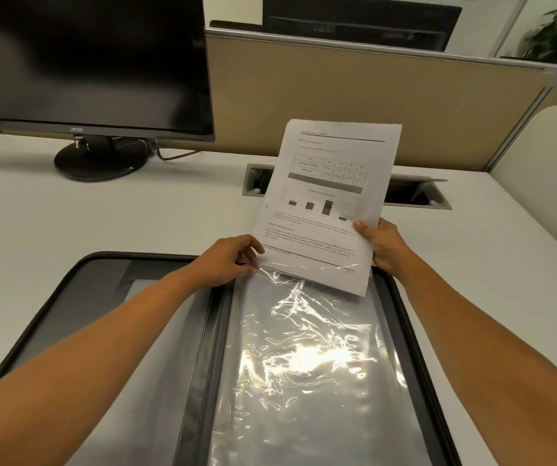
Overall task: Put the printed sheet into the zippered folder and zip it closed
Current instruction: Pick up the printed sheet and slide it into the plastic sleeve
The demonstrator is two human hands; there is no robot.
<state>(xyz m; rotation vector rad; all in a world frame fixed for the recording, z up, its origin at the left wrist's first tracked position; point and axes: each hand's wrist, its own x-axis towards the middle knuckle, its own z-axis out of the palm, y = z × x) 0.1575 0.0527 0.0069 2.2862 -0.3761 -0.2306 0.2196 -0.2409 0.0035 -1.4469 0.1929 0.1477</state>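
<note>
With left hand (pixel 233 260), pinches the top edge of the clear plastic sleeve (pixel 304 364) to hold its mouth open. With right hand (pixel 384 247), grips the printed sheet (pixel 331 196) by its lower right side, thumb on top. Holds the sheet tilted above the open zippered folder (pixel 52 297), which lies flat on the desk (pixel 102 213), with the bottom strip seemingly just inside the sleeve mouth, under the glare. Looks barely begun: leaves most of the page to slide down, then closing the covers and running the zip round.
</note>
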